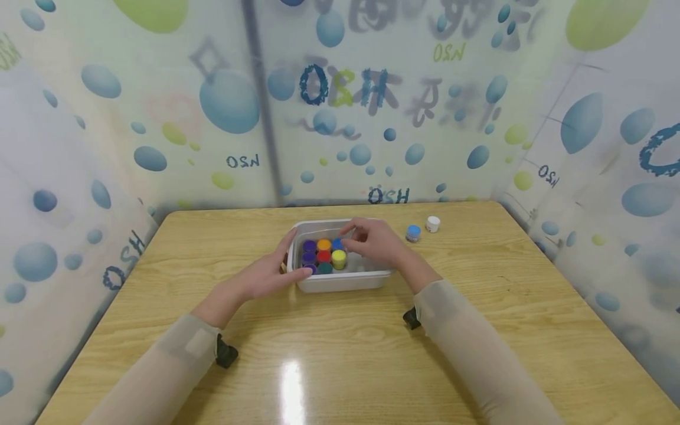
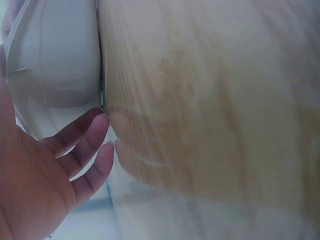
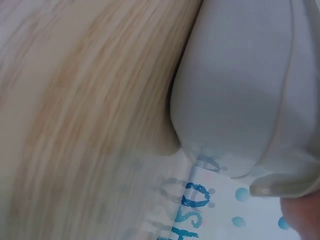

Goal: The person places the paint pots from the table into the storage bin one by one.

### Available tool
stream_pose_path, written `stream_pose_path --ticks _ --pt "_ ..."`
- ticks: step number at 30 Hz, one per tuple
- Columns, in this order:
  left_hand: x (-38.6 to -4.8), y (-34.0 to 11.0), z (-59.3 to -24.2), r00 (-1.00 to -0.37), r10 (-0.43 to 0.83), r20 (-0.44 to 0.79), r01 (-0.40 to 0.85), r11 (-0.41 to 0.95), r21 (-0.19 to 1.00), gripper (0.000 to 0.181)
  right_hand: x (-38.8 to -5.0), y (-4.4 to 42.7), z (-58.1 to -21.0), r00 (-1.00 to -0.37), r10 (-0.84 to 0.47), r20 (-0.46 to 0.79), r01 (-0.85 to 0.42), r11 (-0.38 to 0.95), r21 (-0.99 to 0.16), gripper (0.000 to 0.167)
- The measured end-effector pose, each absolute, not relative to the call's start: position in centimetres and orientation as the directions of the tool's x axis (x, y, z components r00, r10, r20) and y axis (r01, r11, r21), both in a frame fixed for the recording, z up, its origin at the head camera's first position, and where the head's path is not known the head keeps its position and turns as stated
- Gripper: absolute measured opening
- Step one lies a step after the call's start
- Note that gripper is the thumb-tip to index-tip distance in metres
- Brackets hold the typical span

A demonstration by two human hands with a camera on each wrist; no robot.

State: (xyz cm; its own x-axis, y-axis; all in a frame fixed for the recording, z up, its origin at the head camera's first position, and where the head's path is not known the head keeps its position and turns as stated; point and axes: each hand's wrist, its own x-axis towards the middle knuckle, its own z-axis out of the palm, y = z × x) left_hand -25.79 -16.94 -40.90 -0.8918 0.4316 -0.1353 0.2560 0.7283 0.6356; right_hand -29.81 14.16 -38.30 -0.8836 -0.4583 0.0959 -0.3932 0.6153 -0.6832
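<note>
A light grey plastic bin stands on the table, holding several small jars in rows at its left. Their lids are purple, orange, red, dark green, yellow and blue. My left hand grips the bin's left end, thumb over the front rim near a purple-lidded jar. In the left wrist view, its other fingers lie along the bin's outer wall near the tabletop. Reaching in over the right side, my right hand has curled thumb and forefinger at the blue-lidded jar, behind the yellow-lidded jar.
Behind and right of the bin, a light blue-lidded jar and a white jar stand on the wooden table. Patterned sheets enclose the table's back and sides. The right wrist view shows mostly the bin's outer wall.
</note>
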Motion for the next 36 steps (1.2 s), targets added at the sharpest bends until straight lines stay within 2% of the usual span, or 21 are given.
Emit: stream_pose_path --ticks 4,9,17,25,36 --pt "-25.8 -16.9 -40.9 -0.889 0.436 -0.137 0.261 0.73 0.632 0.113 -29.5 14.7 -38.1 -0.898 -0.394 0.194 -0.399 0.547 -0.736 0.026" --pt "-25.6 -16.9 -40.8 -0.89 0.436 -0.133 0.263 0.729 0.632 0.112 -29.0 16.0 -37.7 -0.92 -0.331 0.21 -0.358 0.492 -0.793 0.029" --pt "-25.5 -16.9 -40.6 -0.893 0.43 -0.133 0.259 0.732 0.63 0.112 -28.2 20.1 -37.5 -0.941 -0.254 0.222 -0.328 0.533 -0.78 0.031" --pt "-25.5 -17.0 -40.5 -0.891 0.434 -0.133 0.26 0.729 0.633 0.112 -27.8 25.0 -38.5 -0.956 -0.226 0.186 -0.286 0.582 -0.761 0.028" --pt "-25.6 -16.9 -40.8 -0.892 0.432 -0.133 0.26 0.732 0.629 0.113 -28.6 29.4 -39.4 -0.978 -0.195 0.069 -0.184 0.674 -0.716 0.036"
